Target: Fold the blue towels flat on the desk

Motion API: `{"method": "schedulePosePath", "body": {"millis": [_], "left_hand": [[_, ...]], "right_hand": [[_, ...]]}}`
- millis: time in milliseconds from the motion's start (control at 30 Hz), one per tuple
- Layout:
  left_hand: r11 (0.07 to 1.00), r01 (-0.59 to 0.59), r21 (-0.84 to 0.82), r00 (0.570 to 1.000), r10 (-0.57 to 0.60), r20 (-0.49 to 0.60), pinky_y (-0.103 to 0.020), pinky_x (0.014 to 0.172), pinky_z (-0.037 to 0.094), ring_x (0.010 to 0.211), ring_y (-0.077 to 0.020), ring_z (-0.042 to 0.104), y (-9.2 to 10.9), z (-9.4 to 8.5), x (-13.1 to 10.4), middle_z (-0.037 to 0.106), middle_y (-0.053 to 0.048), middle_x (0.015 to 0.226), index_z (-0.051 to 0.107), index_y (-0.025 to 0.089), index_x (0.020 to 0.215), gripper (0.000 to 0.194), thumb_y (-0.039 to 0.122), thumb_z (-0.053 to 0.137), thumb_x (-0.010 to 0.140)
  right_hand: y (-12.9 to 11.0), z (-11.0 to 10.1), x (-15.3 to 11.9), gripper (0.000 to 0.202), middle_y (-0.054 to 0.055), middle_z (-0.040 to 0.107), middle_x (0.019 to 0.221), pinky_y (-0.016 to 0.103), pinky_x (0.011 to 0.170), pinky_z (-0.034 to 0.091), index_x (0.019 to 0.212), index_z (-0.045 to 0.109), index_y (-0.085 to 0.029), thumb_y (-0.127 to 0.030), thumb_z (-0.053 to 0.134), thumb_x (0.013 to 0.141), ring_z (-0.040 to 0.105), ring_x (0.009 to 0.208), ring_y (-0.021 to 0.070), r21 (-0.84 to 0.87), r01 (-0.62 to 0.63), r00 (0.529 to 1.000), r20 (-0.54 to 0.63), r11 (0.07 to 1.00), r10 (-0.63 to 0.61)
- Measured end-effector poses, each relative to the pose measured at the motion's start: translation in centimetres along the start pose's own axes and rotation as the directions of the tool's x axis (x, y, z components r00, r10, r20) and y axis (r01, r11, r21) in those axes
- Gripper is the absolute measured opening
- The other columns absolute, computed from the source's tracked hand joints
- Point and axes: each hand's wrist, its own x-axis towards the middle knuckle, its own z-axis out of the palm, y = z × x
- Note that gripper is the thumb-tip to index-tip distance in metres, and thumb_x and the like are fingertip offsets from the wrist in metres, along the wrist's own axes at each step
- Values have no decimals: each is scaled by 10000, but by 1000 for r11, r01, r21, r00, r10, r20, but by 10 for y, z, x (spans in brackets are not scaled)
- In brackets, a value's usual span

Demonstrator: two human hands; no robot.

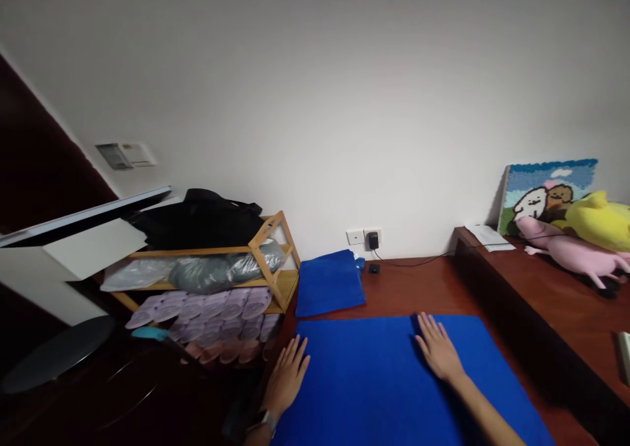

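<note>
A blue cloth [374,374] lies spread flat over the reddish-brown wooden table [418,288]. My left hand [288,375], with a watch at the wrist, rests at the cloth's left edge, fingers stretched out and holding nothing. Palm down on the upper right part of the cloth is my right hand [438,349], its fingers apart and nothing in them. Behind the spread cloth, at the table's back left, a folded blue cloth [329,283] lies close to the wall.
A wooden rack [280,262] with a black bag [207,220] and wrapped items stands left. A black plug [373,240] with a cable is in the wall socket. On the raised right surface are a pink plush toy [566,249], a yellow plush [600,220] and a picture [546,190].
</note>
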Motion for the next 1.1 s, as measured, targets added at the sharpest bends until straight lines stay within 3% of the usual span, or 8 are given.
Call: {"method": "schedulePosePath", "body": {"millis": [100,167,467,700,800,900,1033,1100], "left_hand": [[999,46,5,999,-46,24,-503,1257,339,1552,-265,375,2,12,36,396,-82,1689,429,262,1593,602,518,302,1064],[997,71,13,997,-72,24,-514,1255,333,1553,-274,374,-3,23,48,407,-89,1685,423,261,1597,615,532,295,1059],[998,61,36,998,-61,11,-524,1244,335,1547,-273,386,-17,41,46,422,-86,1680,413,275,1601,623,542,271,1056],[995,24,98,997,-16,-81,-558,1210,378,1445,-328,513,10,12,52,583,-143,1551,592,180,1469,600,464,299,1029],[998,-58,0,987,58,-152,-521,1125,474,1287,-313,625,84,2,47,698,-141,1375,660,197,1371,536,398,294,1036],[938,-309,-154,951,301,-76,-499,1002,524,1113,-288,679,214,8,25,748,-138,1181,705,279,1264,456,347,311,1044],[693,-675,-251,716,698,3,-452,811,518,938,-278,664,406,45,-18,738,-134,930,712,277,1086,278,477,556,972],[575,-798,-179,591,805,-47,-426,767,500,895,-274,652,480,68,-34,724,-106,895,695,242,1108,348,529,599,936]], "right_hand": [[-32,7,21,727,51,276,1718,471,1313,162,1650,289,-188,-584,215,1044,200,1603,224,37,53,994,94,998,-56],[-19,9,26,726,55,272,1720,470,1312,161,1650,287,-184,-575,216,1042,199,1603,227,20,16,991,135,1000,-19],[180,-19,4,757,111,297,1706,543,1286,228,1631,340,-118,-510,229,993,253,1586,295,-116,-292,949,91,949,303],[216,-26,-3,755,95,458,1639,449,1280,291,1565,487,-170,-591,259,981,361,1548,254,176,-227,973,-8,958,232],[218,-22,-5,756,94,503,1609,464,1279,290,1510,565,-197,-626,268,963,384,1536,263,291,-212,970,-54,933,237],[221,-20,-5,773,133,539,1575,466,1283,279,1431,643,-147,-615,268,943,406,1523,279,345,-210,968,-57,915,243],[221,-22,-4,710,128,589,1533,505,1273,297,1366,694,-165,-570,295,941,452,1493,286,362,-185,969,-89,914,231],[221,-23,-5,698,128,600,1522,513,1268,309,1356,701,-172,-563,297,942,479,1471,288,369,-163,971,-105,915,215]]}}
